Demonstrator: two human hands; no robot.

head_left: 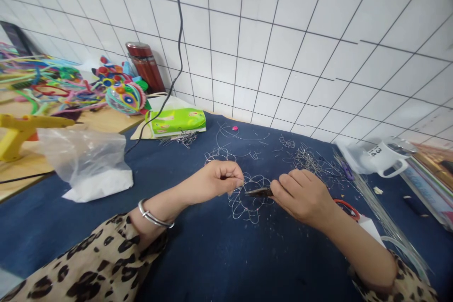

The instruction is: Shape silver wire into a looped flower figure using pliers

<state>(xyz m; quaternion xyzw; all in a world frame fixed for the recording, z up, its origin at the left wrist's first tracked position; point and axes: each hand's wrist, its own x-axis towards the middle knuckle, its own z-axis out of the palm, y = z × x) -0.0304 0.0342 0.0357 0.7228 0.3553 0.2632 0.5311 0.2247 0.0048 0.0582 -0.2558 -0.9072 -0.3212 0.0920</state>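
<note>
My left hand (221, 180) is closed in a pinch at the upper left edge of a looped wire flower shape (250, 211), which has small pink beads along its inner ring. My right hand (300, 197) is wrapped round dark pliers (260, 192), whose jaws point left over the middle of the wire shape. Whether the jaws grip any wire is too small to tell. Behind my left hand a second looped wire shape (220, 155) lies on the dark blue cloth (212, 255), partly hidden by the hand.
Loose wire pieces (307, 160) lie at the right, near long straight wires (389, 217) and a white mug (387, 158). At the left are a plastic bag (85, 160), a yellow glue gun (21, 132), a green tissue pack (177, 121) and a red flask (146, 67). A black cable (180, 33) hangs down.
</note>
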